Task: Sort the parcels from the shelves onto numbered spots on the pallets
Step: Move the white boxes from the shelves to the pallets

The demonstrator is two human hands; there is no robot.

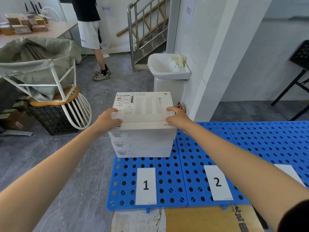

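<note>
A white parcel [143, 108] with a shipping label tops a stack of white boxes [142, 144] at the far end of the blue pallet [167, 181] marked with the label 1 [146, 185]. My left hand [108, 118] grips the parcel's near left corner. My right hand [177, 118] grips its near right corner. The label 2 [217, 182] lies on the adjoining pallet, which carries nothing else here.
A white sink [167, 67] and a wall corner stand just behind the stack. To the left are a white chair with a grey sack [38, 64] and a black crate [53, 119]. A person [93, 39] stands farther back near stairs. Cardboard [209, 220] lies below the pallets.
</note>
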